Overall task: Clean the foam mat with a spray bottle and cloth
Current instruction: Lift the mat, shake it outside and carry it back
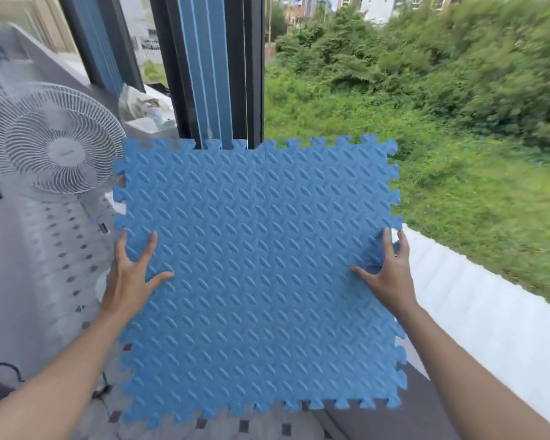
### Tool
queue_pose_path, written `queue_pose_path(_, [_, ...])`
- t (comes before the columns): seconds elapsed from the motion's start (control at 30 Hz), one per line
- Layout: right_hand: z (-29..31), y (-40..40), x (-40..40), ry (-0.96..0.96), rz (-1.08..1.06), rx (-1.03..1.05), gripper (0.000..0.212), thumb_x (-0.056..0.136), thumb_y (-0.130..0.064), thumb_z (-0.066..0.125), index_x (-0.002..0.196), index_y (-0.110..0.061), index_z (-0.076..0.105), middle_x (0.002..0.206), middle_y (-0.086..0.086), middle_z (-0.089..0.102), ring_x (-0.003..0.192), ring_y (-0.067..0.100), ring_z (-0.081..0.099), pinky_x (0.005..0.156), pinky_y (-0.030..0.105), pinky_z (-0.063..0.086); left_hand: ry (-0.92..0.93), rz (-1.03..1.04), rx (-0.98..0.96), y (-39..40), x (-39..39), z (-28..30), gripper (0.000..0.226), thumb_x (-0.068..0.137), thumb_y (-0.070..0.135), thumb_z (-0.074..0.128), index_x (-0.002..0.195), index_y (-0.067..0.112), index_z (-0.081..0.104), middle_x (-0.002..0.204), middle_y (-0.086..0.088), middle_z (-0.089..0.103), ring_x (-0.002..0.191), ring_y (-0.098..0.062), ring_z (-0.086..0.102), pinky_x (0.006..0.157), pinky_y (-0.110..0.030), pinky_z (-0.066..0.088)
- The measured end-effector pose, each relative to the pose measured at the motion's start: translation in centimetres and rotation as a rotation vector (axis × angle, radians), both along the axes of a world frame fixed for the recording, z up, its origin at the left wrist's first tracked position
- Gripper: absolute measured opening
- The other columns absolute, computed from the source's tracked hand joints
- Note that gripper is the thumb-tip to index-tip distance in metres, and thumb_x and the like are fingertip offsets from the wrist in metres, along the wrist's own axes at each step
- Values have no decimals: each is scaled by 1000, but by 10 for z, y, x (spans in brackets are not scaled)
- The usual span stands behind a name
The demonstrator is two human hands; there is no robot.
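Foam mat [258, 268] is gripped at its side edges by both hands, left [129, 274] and right [386, 274], arms outstretched.

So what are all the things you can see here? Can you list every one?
Blue square foam mat with puzzle edges: one, blue, held up in the middle of the view.
Blue foam mats stood on edge: several, blue, upright against the dark window frame behind the held mat.
White round electric fan: one, white, at the left.
Dark window frame: one, black, top middle.
White ledge: one, white, right of the mat.
Green grass and bushes: green, outside, upper right.
Clear plastic bag: one, clear, blurred, behind the fan.
Left hand: one, gripping the mat's left edge.
Right hand: one, gripping the mat's right edge.
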State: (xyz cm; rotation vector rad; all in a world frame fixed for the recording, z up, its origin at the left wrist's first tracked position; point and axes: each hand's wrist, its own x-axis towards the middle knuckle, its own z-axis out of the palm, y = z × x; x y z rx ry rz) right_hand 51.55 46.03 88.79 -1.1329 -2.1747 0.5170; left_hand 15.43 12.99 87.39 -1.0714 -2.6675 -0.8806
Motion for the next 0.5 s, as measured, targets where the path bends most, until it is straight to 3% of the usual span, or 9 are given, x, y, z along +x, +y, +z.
queue_pose_path(0.1, [-1, -15, -71, -42, 84, 8, 117, 69, -39, 86, 156, -16, 13, 161, 18, 1, 144, 35, 25, 114, 39, 31, 14, 124, -84, -38, -47, 6, 96, 72, 51, 72, 148, 47, 14, 157, -10, -10, 141, -42, 21, 106, -59, 33])
queue_pose_path(0.23, [-9, -34, -149, -87, 159, -2, 118, 69, -40, 85, 156, -13, 10, 161, 23, -2, 141, 42, 28, 112, 42, 32, -4, 210, -143, -74, -91, 9, 122, 51, 61, 80, 148, 48, 6, 156, -12, -16, 145, -38, 4, 107, -62, 22])
queue_pose_path(0.37, [-36, -41, -217, -142, 262, 5, 122, 69, -41, 85, 156, -10, 5, 160, 26, -8, 142, 45, 25, 112, 47, 35, -19, 281, -193, -103, -127, -15, 127, 49, 64, 78, 147, 50, -3, 156, -12, -20, 143, -43, 7, 105, -64, 28])
queue_pose_path(0.5, [-85, -37, -289, -180, 355, 8, 122, 73, -42, 82, 156, -14, -4, 160, 21, -15, 144, 46, 19, 113, 50, 32, -4, 382, -191, -123, -146, -71, 124, 55, 59, 79, 150, 44, 0, 155, -19, -16, 139, -48, 14, 101, -64, 35])
